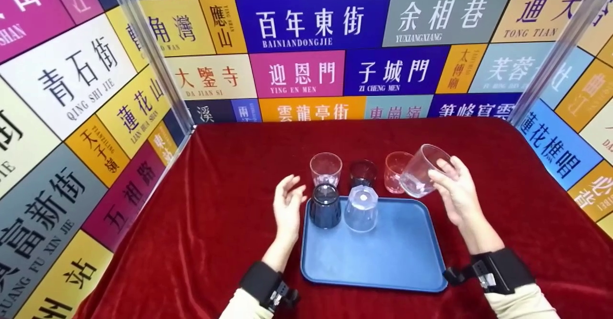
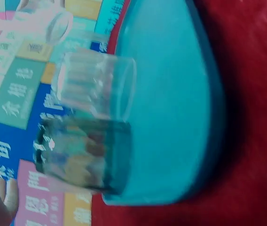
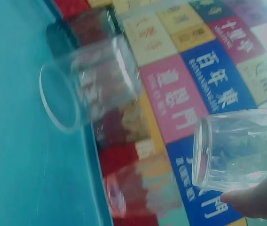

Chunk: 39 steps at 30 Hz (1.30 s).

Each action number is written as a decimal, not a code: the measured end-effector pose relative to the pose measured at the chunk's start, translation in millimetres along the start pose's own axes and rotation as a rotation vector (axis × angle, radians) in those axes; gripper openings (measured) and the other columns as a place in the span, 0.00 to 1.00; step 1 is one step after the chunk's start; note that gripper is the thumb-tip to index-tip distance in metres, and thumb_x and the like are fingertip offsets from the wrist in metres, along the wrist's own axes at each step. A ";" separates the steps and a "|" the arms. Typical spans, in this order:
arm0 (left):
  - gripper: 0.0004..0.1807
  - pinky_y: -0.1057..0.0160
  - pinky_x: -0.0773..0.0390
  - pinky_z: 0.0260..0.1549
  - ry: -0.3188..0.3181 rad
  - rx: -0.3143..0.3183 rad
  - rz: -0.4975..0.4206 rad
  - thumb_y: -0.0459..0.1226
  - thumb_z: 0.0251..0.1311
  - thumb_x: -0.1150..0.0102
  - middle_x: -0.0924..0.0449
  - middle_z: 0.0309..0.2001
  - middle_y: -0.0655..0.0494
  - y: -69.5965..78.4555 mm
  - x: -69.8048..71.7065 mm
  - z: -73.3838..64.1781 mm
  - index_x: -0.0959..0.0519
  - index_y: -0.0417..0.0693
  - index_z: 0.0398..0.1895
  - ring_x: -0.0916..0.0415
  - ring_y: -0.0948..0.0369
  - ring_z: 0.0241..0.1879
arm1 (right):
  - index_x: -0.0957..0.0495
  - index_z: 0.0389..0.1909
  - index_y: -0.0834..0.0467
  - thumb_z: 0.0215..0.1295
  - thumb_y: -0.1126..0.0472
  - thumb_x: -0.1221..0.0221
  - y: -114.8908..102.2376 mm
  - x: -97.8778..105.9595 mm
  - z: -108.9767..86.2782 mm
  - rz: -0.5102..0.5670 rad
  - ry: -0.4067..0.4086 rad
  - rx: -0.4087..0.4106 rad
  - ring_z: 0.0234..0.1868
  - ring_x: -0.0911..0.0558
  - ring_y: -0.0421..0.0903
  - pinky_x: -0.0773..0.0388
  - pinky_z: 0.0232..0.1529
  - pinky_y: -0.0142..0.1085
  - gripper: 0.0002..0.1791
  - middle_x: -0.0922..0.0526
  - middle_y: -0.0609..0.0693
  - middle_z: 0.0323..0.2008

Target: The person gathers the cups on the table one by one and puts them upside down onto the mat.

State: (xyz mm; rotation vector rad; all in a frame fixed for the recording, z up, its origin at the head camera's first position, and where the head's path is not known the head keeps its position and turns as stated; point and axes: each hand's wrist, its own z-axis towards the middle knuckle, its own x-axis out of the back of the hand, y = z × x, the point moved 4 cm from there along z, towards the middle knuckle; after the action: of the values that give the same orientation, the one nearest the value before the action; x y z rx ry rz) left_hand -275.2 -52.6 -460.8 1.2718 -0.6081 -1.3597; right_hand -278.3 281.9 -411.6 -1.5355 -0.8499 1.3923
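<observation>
My right hand [image 1: 457, 189] grips a clear glass [image 1: 420, 173] above the tray's back right corner, tilted with its thick base low. In the right wrist view part of the thumb [image 3: 255, 200] lies along this clear glass [image 3: 239, 153]. The left hand [image 1: 289, 209] is raised beside the tray's back left corner, fingers loosely bent around nothing. Near it, a dark glass [image 1: 325, 209] stands upside down on the blue tray [image 1: 373, 261]. Beside that, a clear faceted glass [image 1: 361, 211] is also upside down. The left wrist view is blurred, showing both glasses on the tray.
Behind the tray, a clear glass [image 1: 326, 168], a dark glass [image 1: 363, 171] and a pinkish glass [image 1: 393, 173] stand in a row on the red cloth [image 1: 215, 165]. Walls of colourful sign panels [image 1: 311, 22] enclose the table at the back and sides.
</observation>
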 end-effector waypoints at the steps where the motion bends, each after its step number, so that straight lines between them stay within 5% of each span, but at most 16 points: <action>1: 0.20 0.62 0.23 0.37 -0.022 -0.021 -0.025 0.24 0.59 0.53 0.30 0.51 0.32 3.4 -4.7 -1.0 0.37 0.28 0.56 0.26 0.44 0.46 | 0.59 0.68 0.59 0.60 0.71 0.47 0.9 -3.8 -1.6 0.069 -0.019 0.001 0.45 0.28 0.37 0.27 0.42 0.26 0.40 0.33 0.47 0.48; 6: 0.22 0.65 0.24 0.41 -0.152 -0.056 -0.048 0.24 0.56 0.50 0.32 0.51 0.29 14.0 -32.4 -9.8 0.37 0.28 0.55 0.27 0.43 0.46 | 0.31 0.44 0.61 0.68 0.69 0.56 15.6 -27.2 -10.9 0.440 -0.254 -0.057 0.35 0.20 0.45 0.22 0.36 0.33 0.09 0.21 0.52 0.37; 9: 0.25 0.63 0.24 0.44 -0.233 -0.010 -0.038 0.25 0.54 0.47 0.33 0.52 0.31 14.5 -51.6 -17.9 0.38 0.30 0.56 0.29 0.42 0.48 | 0.27 0.43 0.60 0.69 0.64 0.58 27.5 -43.0 -21.9 0.631 -0.277 -0.229 0.39 0.21 0.47 0.23 0.42 0.37 0.11 0.20 0.54 0.39; 13: 0.30 0.60 0.22 0.39 -0.326 0.100 -0.018 0.29 0.53 0.43 0.35 0.56 0.38 9.9 -73.3 -29.0 0.40 0.35 0.60 0.29 0.47 0.50 | 0.33 0.50 0.59 0.68 0.61 0.55 40.6 -63.8 -37.0 0.878 -0.157 -0.416 0.36 0.25 0.48 0.26 0.42 0.38 0.11 0.24 0.56 0.44; 17: 0.35 0.61 0.22 0.37 -0.385 0.141 -0.005 0.34 0.52 0.39 0.38 0.60 0.40 5.4 -85.6 -35.9 0.41 0.39 0.63 0.31 0.51 0.52 | 0.41 0.56 0.55 0.68 0.61 0.54 50.6 -79.5 -42.3 0.984 -0.166 -0.434 0.32 0.28 0.48 0.27 0.41 0.38 0.17 0.28 0.55 0.46; 22: 0.39 0.62 0.23 0.39 -0.370 0.126 -0.003 0.37 0.49 0.35 0.39 0.60 0.40 4.6 -89.8 -38.7 0.41 0.40 0.64 0.31 0.52 0.50 | 0.57 0.68 0.46 0.67 0.60 0.52 59.4 -87.6 -43.6 0.942 -0.148 -0.369 0.60 0.37 0.50 0.42 0.65 0.42 0.34 0.36 0.53 0.54; 26: 0.37 0.64 0.24 0.39 -0.341 0.118 -0.004 0.35 0.49 0.36 0.37 0.59 0.40 4.9 -90.0 -37.5 0.40 0.39 0.63 0.30 0.52 0.49 | 0.63 0.70 0.46 0.67 0.59 0.54 63.4 -90.9 -45.4 0.935 -0.160 -0.351 0.67 0.50 0.47 0.59 0.69 0.39 0.36 0.32 0.54 0.54; 33: 0.34 0.64 0.24 0.38 -0.322 0.104 0.007 0.34 0.48 0.34 0.34 0.56 0.41 9.5 -87.2 -33.5 0.37 0.39 0.60 0.28 0.55 0.46 | 0.57 0.67 0.50 0.68 0.58 0.54 61.2 -90.8 -50.8 0.832 -0.275 -0.371 0.58 0.34 0.48 0.45 0.66 0.38 0.30 0.26 0.54 0.51; 37: 0.34 0.64 0.24 0.37 -0.331 0.098 0.071 0.33 0.46 0.33 0.31 0.52 0.43 21.6 -79.5 -26.0 0.35 0.39 0.58 0.26 0.58 0.43 | 0.44 0.58 0.53 0.69 0.57 0.56 51.2 -80.4 -48.3 0.605 -0.360 -0.293 0.55 0.30 0.49 0.40 0.62 0.38 0.19 0.33 0.53 0.57; 39: 0.33 0.63 0.23 0.36 -0.387 0.093 0.148 0.32 0.45 0.33 0.29 0.51 0.44 28.9 -73.7 -20.2 0.34 0.41 0.58 0.25 0.58 0.42 | 0.47 0.64 0.52 0.69 0.57 0.57 43.8 -68.6 -42.9 0.472 -0.352 -0.241 0.60 0.34 0.52 0.43 0.65 0.39 0.23 0.42 0.56 0.64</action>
State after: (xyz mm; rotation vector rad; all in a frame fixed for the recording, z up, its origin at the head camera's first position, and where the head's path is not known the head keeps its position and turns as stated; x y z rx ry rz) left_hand -261.2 14.3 -416.0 1.0180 -1.0224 -1.4764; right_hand -248.5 195.9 -425.2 -1.7796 -0.9264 2.0049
